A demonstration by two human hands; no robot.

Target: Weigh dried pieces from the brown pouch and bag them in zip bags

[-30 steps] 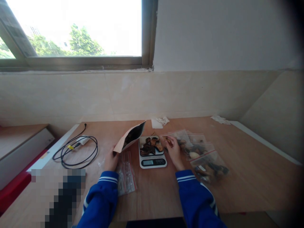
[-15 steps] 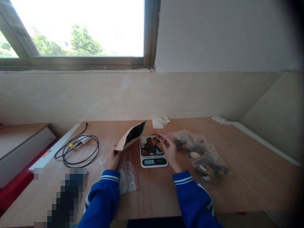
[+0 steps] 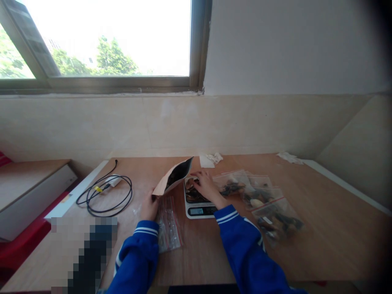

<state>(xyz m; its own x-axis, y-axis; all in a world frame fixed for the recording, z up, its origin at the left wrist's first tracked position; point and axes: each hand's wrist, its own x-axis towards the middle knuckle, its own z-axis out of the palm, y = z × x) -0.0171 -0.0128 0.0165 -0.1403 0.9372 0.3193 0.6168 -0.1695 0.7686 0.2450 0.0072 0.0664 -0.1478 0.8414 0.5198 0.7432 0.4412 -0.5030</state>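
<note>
My left hand is closed on the lower left corner of a tan paper pouch, which is tilted with its dark mouth open toward the right. What lies inside the pouch is too dark to make out. A white digital scale stands beside it, with dried brown curled pieces on its platform. Over the platform, my right hand has its fingers bent around some of these pieces, close to the pouch's mouth. My right hand and wrist hide much of the scale's right side.
Clear zip bags with dark dried pieces lie right of the scale. Flat clear zip bags lie near my left forearm. A coiled black cable with a white adapter is at left. Crumpled white paper sits at the back.
My right hand has moved left across the scale, toward the pouch's mouth. My left hand still holds the pouch at about the same tilt. The whole view has shifted slightly.
</note>
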